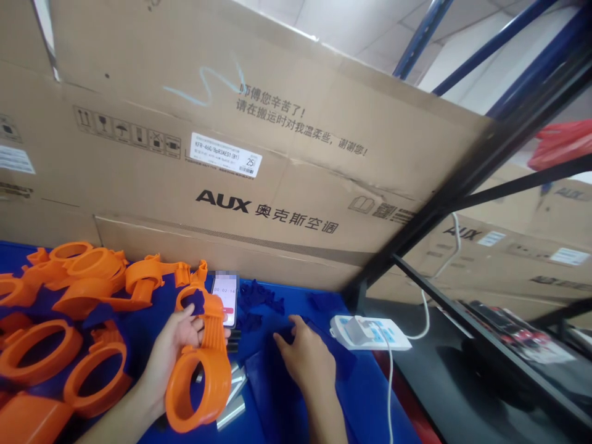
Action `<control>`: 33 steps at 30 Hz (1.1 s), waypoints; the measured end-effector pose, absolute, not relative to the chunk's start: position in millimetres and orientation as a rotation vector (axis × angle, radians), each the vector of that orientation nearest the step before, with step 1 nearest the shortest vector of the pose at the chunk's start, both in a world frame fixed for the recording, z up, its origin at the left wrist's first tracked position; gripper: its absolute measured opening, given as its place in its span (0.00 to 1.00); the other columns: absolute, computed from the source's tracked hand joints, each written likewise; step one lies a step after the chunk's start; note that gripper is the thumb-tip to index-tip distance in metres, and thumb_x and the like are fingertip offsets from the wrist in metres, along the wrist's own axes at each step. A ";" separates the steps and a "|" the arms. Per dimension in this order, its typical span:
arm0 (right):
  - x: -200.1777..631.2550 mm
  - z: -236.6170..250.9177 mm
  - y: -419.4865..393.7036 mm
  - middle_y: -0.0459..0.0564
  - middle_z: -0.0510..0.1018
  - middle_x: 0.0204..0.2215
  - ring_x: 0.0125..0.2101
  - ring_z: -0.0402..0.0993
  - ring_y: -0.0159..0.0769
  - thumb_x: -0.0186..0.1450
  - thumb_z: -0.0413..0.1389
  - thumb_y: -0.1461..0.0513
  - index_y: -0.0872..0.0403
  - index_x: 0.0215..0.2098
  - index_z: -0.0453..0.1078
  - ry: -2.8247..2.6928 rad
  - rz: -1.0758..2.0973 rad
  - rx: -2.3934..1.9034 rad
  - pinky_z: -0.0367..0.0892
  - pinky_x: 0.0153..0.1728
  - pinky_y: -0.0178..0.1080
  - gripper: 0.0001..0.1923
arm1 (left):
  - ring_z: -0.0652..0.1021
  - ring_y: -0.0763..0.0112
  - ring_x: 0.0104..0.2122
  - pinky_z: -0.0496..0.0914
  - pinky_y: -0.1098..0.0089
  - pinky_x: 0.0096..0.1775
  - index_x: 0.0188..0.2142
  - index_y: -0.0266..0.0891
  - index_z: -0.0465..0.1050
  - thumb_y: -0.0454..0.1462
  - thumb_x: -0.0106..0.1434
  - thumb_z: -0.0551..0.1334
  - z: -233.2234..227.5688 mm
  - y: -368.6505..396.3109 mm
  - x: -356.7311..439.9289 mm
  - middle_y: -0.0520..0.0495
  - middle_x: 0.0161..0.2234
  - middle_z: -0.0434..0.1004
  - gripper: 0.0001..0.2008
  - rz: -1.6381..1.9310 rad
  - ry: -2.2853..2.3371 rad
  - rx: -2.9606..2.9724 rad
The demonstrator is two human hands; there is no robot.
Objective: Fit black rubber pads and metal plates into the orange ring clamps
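My left hand is closed around an orange plastic part, which has a large ring at its near end and a ribbed arm leading to a smaller end. On the blue tabletop, my right hand reaches forward with thumb and index finger apart; its other fingers are partly hidden. Just beyond its fingertips lie small dark blue pieces. A phone showing a timer leans behind the orange part. Beneath that part are silver metal pieces and some black rods.
More orange ringed parts are heaped at the left. A white power strip with plugs and a cable sits right of my right hand. Large cardboard boxes wall off the back, and a black metal frame slants across the right.
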State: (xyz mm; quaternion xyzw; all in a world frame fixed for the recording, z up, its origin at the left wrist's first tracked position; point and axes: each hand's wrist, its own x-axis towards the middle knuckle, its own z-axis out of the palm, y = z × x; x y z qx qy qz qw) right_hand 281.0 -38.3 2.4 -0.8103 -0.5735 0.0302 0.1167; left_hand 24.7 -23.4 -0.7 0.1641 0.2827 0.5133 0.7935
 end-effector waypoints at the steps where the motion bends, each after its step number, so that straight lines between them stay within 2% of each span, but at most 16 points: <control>1: 279.2 0.9 -38.3 0.56 0.85 0.42 0.42 0.83 0.52 0.67 0.61 0.56 0.48 0.52 0.72 -1.700 0.087 -2.365 0.67 0.33 0.43 0.16 | 0.85 0.52 0.37 0.79 0.60 0.35 0.49 0.34 0.76 0.46 0.67 0.62 -3.3 -22.9 24.7 0.37 0.39 0.85 0.19 1.087 0.602 0.354; 5: 275.9 -5.7 -36.0 0.56 0.85 0.41 0.41 0.83 0.49 0.66 0.60 0.64 0.49 0.53 0.72 -1.750 0.077 -2.322 0.68 0.35 0.41 0.17 | 0.83 0.57 0.29 0.78 0.61 0.32 0.49 0.34 0.76 0.51 0.66 0.63 -10.6 -21.8 24.9 0.37 0.35 0.84 0.23 1.011 0.610 0.376; 7: 275.4 -7.9 -34.9 0.55 0.85 0.40 0.41 0.82 0.48 0.66 0.58 0.67 0.49 0.53 0.72 -1.755 0.070 -2.300 0.67 0.34 0.40 0.18 | 0.83 0.59 0.28 0.78 0.62 0.33 0.49 0.33 0.77 0.52 0.67 0.63 -9.9 -23.2 26.0 0.37 0.34 0.85 0.24 0.994 0.622 0.398; 11: 275.2 -8.5 -33.4 0.54 0.84 0.39 0.41 0.82 0.47 0.66 0.54 0.69 0.48 0.47 0.76 -1.746 0.033 -2.240 0.67 0.34 0.39 0.15 | 0.83 0.59 0.28 0.78 0.63 0.33 0.49 0.33 0.77 0.52 0.67 0.64 -1.2 -29.2 29.5 0.38 0.33 0.85 0.24 1.006 0.657 0.426; 16: 276.4 -3.3 -30.5 0.58 0.81 0.42 0.46 0.77 0.50 0.69 0.51 0.66 0.52 0.44 0.75 -1.677 -0.087 -2.109 0.69 0.47 0.46 0.12 | 0.86 0.54 0.35 0.80 0.62 0.36 0.46 0.35 0.77 0.49 0.64 0.68 3.3 -30.8 32.5 0.38 0.35 0.85 0.20 1.091 0.687 0.426; 18: 275.2 -0.6 -29.9 0.59 0.79 0.42 0.45 0.76 0.51 0.70 0.50 0.64 0.53 0.45 0.73 -1.576 -0.171 -1.935 0.69 0.48 0.48 0.11 | 0.86 0.53 0.36 0.80 0.62 0.34 0.45 0.36 0.76 0.47 0.62 0.71 0.4 -29.1 33.7 0.39 0.34 0.86 0.19 1.119 0.700 0.430; 21: 268.3 1.9 -31.8 0.56 0.78 0.40 0.43 0.76 0.47 0.70 0.51 0.63 0.52 0.43 0.70 -1.453 -0.182 -1.608 0.70 0.46 0.46 0.07 | 0.86 0.53 0.32 0.79 0.63 0.31 0.45 0.37 0.75 0.46 0.60 0.73 -4.1 -27.4 35.9 0.41 0.31 0.86 0.19 1.132 0.723 0.441; 28: 231.7 -8.5 -44.0 0.47 0.77 0.33 0.31 0.77 0.37 0.72 0.54 0.61 0.50 0.42 0.65 -1.431 0.160 -1.295 0.71 0.35 0.38 0.02 | 0.87 0.52 0.34 0.78 0.63 0.31 0.48 0.37 0.75 0.45 0.60 0.73 -6.1 -33.0 40.7 0.40 0.34 0.87 0.21 1.104 0.697 0.455; 33: 205.3 -13.0 -51.7 0.48 0.77 0.35 0.28 0.74 0.34 0.71 0.57 0.60 0.51 0.42 0.67 -1.443 0.341 -1.236 0.72 0.32 0.36 0.04 | 0.86 0.54 0.43 0.78 0.63 0.44 0.57 0.42 0.73 0.41 0.61 0.73 -13.0 -39.2 44.6 0.40 0.45 0.87 0.26 1.106 0.602 0.447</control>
